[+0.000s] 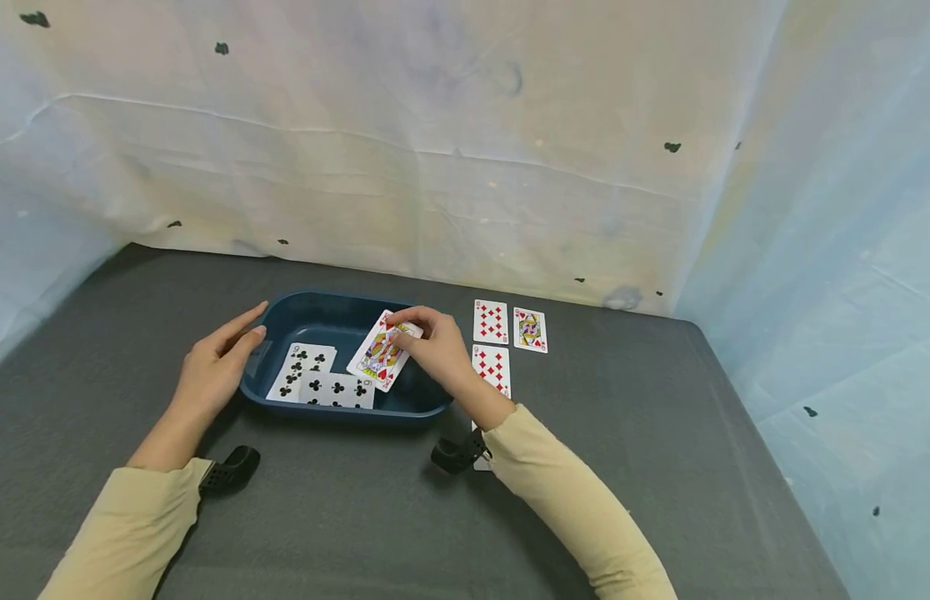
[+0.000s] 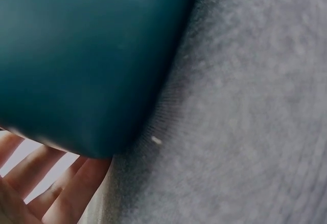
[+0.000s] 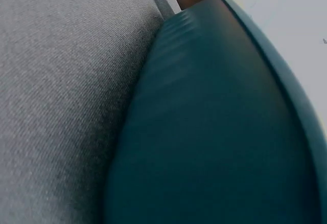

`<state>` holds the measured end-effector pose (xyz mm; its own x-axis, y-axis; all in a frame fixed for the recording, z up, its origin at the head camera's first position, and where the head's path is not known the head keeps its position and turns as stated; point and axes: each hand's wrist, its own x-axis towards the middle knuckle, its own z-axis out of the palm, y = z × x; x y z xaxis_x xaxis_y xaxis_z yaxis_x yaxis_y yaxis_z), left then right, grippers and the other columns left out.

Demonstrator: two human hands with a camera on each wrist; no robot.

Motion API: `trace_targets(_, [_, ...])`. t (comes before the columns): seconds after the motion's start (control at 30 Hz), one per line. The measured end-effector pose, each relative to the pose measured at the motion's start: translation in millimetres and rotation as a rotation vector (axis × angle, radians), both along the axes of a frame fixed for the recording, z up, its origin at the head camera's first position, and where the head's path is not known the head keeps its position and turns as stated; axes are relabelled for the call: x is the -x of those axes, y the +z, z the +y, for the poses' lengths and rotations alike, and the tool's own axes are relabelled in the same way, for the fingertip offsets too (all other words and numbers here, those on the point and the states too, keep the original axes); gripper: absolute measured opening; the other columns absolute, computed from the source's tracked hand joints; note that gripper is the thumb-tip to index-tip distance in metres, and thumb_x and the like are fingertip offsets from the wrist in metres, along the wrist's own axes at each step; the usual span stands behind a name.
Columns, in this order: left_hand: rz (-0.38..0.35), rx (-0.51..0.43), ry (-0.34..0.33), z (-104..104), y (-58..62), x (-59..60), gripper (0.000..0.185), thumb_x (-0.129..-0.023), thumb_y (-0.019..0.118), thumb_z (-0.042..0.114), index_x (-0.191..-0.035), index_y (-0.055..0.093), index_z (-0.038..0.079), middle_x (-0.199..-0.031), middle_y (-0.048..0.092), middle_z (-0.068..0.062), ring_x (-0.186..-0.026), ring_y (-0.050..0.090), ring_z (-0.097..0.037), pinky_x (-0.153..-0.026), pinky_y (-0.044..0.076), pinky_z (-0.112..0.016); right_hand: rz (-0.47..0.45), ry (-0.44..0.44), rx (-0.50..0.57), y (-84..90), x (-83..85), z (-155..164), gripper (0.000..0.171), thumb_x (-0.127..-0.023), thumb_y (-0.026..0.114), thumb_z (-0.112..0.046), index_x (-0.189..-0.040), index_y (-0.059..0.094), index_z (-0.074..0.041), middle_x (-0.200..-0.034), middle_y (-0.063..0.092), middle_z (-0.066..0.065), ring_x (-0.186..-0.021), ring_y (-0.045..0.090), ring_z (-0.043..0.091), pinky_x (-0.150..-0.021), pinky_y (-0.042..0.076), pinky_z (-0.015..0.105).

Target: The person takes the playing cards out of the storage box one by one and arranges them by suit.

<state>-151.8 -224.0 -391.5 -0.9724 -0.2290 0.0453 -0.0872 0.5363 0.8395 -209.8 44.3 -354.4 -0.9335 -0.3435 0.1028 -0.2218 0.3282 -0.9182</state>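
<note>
My right hand [image 1: 437, 346] pinches a playing card, a face card of hearts [image 1: 382, 354], between thumb and fingers over a dark blue tub [image 1: 352, 310]. The card is tilted, its lower edge close to the club cards in the tub. One club card [image 1: 315, 357] lies at the tub's left side, partly under another club card [image 1: 336, 392]. At the tub's left end is my left hand [image 1: 213, 367], fingers extended along the outer wall. The left wrist view shows these fingers [image 2: 76, 191] against the tub wall [image 2: 87, 81]. The right wrist view is mostly tub wall [image 3: 214, 121].
Right of the tub lie a diamond number card [image 1: 491, 322], a diamond face card [image 1: 530, 330] and another diamond card [image 1: 491, 365]. My right forearm partly covers cards below. A grey cloth [image 1: 345, 517] covers the table; pale sheeting [image 1: 435, 200] hangs behind it.
</note>
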Motion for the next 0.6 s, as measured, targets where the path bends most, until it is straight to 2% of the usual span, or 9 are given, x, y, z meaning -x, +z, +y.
trace_targets(0.1, [-0.004, -0.001, -0.001, 0.1, 0.6, 0.3, 0.054, -0.101, 0.036, 0.049, -0.15, 0.032, 0.028, -0.143, 0.044, -0.027, -0.125, 0.043, -0.048, -0.093, 0.033, -0.065, 0.002, -0.038, 0.099, 1.4, 0.5, 3.2, 0.027, -0.086, 0.066, 0.0, -0.113, 0.068, -0.002, -0.117, 0.064, 0.015, -0.081, 0.061, 0.012, -0.068, 0.052, 0.021])
trace_targets(0.43, [-0.002, 0.008, 0.01, 1.0, -0.8, -0.9, 0.054, -0.101, 0.035, 0.048, -0.151, 0.031, 0.028, -0.143, 0.044, -0.027, -0.126, 0.042, -0.049, -0.094, 0.033, -0.066, -0.055, -0.025, 0.295, 4.4, -1.5, 25.6, 0.036, -0.083, 0.064, 0.007, -0.119, 0.061, 0.002, -0.116, 0.059, 0.016, -0.081, 0.06, 0.011, -0.072, 0.053, 0.023])
trace_targets(0.6, [0.006, 0.018, 0.018, 0.4, -0.8, -2.3, 0.053, -0.101, 0.035, 0.048, -0.15, 0.032, 0.028, -0.142, 0.045, -0.026, -0.124, 0.043, -0.048, -0.093, 0.034, -0.065, -0.065, -0.049, 0.305, 3.7, -2.1, 56.0, 0.036, -0.086, 0.061, 0.007, -0.122, 0.059, 0.004, -0.114, 0.056, 0.012, -0.083, 0.059, 0.011, -0.071, 0.052, 0.022])
